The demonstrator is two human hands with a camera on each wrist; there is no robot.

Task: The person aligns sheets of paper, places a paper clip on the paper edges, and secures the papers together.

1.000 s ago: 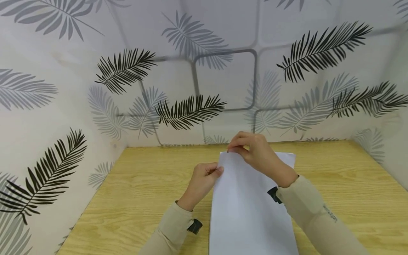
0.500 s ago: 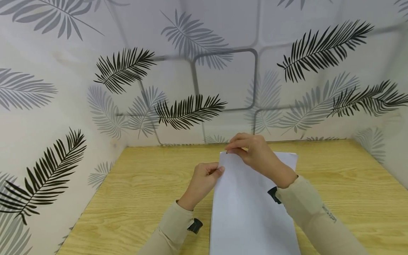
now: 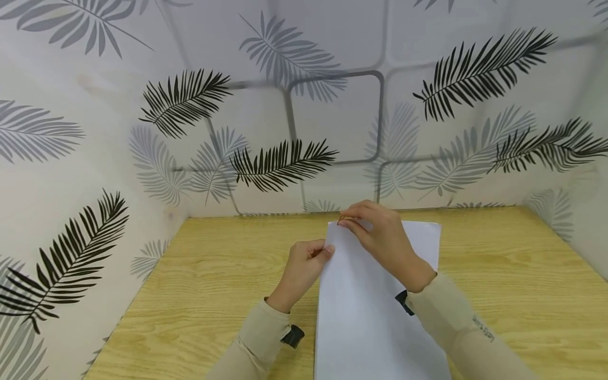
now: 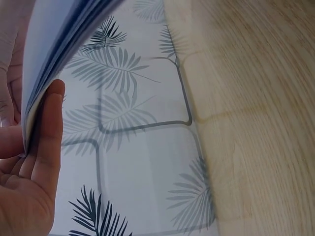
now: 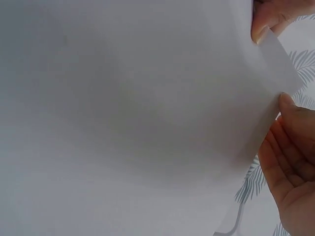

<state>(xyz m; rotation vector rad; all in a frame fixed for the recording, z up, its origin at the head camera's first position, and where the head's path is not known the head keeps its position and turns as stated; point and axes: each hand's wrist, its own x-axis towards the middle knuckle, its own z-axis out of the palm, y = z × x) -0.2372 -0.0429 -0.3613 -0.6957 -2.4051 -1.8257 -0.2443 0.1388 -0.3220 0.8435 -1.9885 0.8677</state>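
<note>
A stack of white paper sheets [image 3: 375,306] is held up by its top left corner, its lower part running toward me. My left hand [image 3: 304,269] pinches the left edge near that corner, thumb in front and fingers behind; the left wrist view shows several layered sheets [image 4: 64,44] in its grip. At the top edge, my right hand [image 3: 380,232] pinches a small, thin copper-coloured piece [image 3: 340,217] between thumb and fingertips. Its exact shape is mostly covered by the fingers. In the right wrist view, the right thumb [image 5: 285,101] lies right at the paper's edge.
A light wood-grain table [image 3: 228,274] lies under the arms and paper. Behind it rises a wall [image 3: 266,195] with a printed leaf pattern, close beyond the right hand. Black straps with cameras [image 3: 292,336] sit at both wrists.
My right hand's fingertips have shifted slightly, and more of the copper-coloured piece shows between them. The right wrist has moved a little down and left. My left hand keeps its pinch.
</note>
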